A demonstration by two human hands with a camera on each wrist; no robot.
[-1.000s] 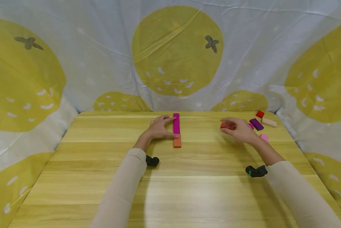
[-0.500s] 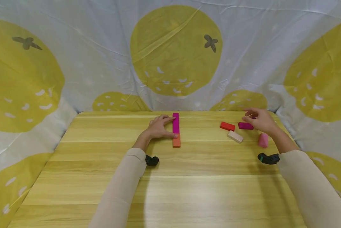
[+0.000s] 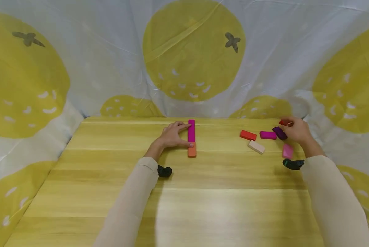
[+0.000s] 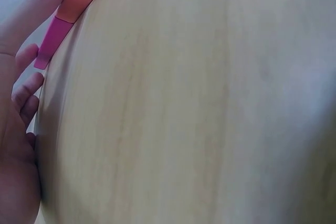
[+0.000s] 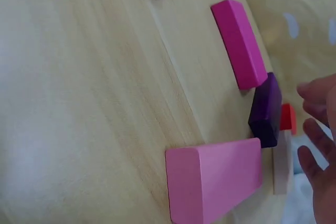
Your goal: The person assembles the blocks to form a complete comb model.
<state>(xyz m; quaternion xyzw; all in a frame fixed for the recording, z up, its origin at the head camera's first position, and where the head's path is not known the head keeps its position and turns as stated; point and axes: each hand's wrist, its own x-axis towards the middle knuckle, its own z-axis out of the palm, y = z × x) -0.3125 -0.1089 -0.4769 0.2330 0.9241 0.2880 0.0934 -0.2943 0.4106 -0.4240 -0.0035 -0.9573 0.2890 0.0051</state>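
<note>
Left hand (image 3: 173,136) on magenta block (image 3: 191,133), long axis front-to-back

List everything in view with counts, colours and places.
Block: one, orange, middle row's near end
Block or blocks: count unclear, magenta, beyond the orange
Blocks: two, red, right
Blocks: two, beige, right
Block: one, magenta, right
Block: one, purple, right
Block: one, pink, right
Table: one, yellowish wood, underneath
Backdrop: one, white and yellow, behind table
Wrist devices: two, black, both wrists
Sleeves: two, beige, forearms
Left hand: one, touching middle row
Right hand: one, by back red block
</note>
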